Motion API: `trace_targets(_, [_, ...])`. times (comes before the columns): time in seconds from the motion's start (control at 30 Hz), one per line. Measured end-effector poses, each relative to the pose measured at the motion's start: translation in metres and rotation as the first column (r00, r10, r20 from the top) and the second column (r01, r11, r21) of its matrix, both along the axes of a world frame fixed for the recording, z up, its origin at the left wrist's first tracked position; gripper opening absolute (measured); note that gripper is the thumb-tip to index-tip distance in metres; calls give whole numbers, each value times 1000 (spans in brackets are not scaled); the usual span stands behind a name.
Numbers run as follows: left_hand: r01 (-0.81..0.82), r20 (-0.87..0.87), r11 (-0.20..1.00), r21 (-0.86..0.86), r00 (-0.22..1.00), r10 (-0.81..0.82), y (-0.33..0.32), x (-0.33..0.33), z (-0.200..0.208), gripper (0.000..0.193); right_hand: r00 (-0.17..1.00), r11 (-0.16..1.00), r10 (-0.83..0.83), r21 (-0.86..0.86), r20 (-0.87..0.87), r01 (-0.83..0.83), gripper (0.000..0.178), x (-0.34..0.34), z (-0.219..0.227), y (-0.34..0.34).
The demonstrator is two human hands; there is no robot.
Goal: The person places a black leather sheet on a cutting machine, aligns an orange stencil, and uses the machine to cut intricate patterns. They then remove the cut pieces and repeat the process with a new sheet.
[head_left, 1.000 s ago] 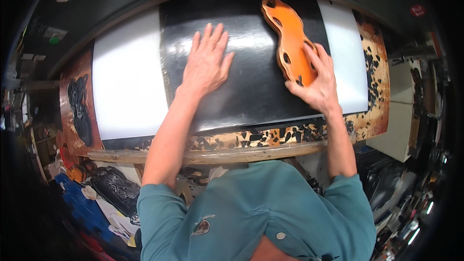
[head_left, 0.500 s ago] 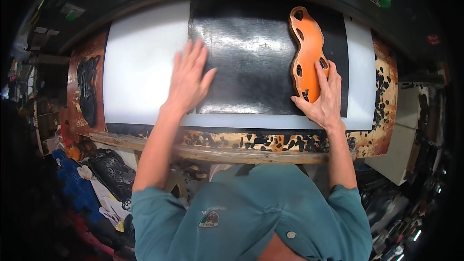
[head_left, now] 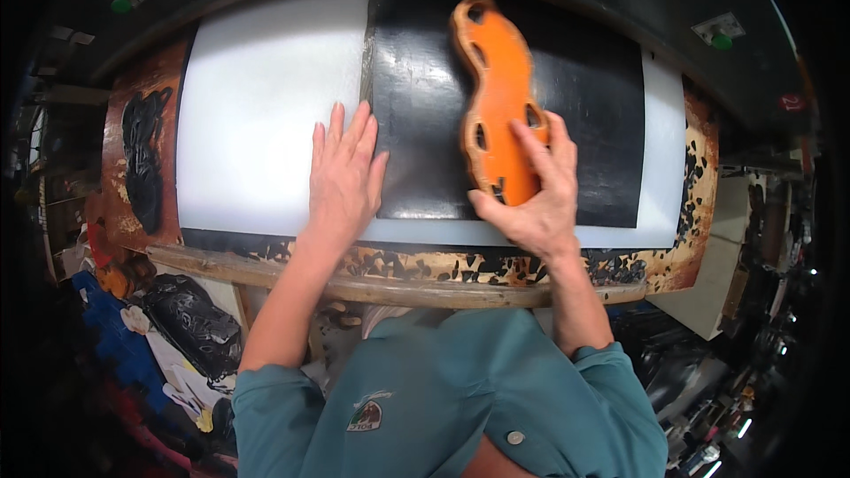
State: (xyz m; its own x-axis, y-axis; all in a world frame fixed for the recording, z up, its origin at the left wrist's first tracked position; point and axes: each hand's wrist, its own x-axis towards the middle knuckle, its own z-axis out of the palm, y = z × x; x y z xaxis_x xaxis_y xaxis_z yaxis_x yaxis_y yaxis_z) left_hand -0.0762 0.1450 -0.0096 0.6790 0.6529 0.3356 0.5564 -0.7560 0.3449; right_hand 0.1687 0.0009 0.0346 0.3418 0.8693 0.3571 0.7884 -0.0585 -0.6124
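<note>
My right hand (head_left: 536,199) grips the near end of an orange, wavy-edged cutting die (head_left: 496,62) that has several dark oval openings along its sides. The die is over a black sheet (head_left: 593,80), its far end tilted to the left; whether it touches the sheet I cannot tell. Lying flat, my left hand (head_left: 343,173) has its fingers stretched out across the left edge of the black sheet and the white board (head_left: 257,124) beneath it. Nothing is in that hand.
Small black scraps (head_left: 460,264) litter the worn worktable along a wooden rail (head_left: 425,290). Black cut pieces (head_left: 146,159) lie at the left end. A dark machine beam with green buttons (head_left: 722,41) spans the back. A black bag-like bundle (head_left: 190,323) sits at lower left.
My right hand has moved the orange die leftward over the black sheet. My left hand has come slightly down and nearer, and rests flat where it was blurred before.
</note>
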Motion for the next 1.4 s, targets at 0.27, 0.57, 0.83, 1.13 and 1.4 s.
trace_targets(0.27, [-15, 52, 998, -63, 999, 18, -5, -11, 3, 43, 997, 999, -40, 11, 67, 39, 83, -63, -17, 75])
trace_targets(0.57, [-25, 41, 991, -130, 999, 30, -6, -8, 4, 41, 975, 988, -133, -55, 176, 145, 91, -82, -25, 82])
trace_targets(0.83, [22, 98, 990, -136, 995, -9, -18, -10, 3, 52, 981, 994, -24, -98, 195, 44, 73, 16, -23, 37])
trace_targets(1.13, [20, -1, 995, -97, 1000, -20, -35, -16, -1, 49, 873, 949, -131, -195, 471, 247, 74, 31, -58, -24])
trace_targets(1.4, [183, 450, 977, -110, 886, -115, -98, -44, 17, 24, 961, 967, -221, 166, 167, 194, 50, 28, -44, -33])
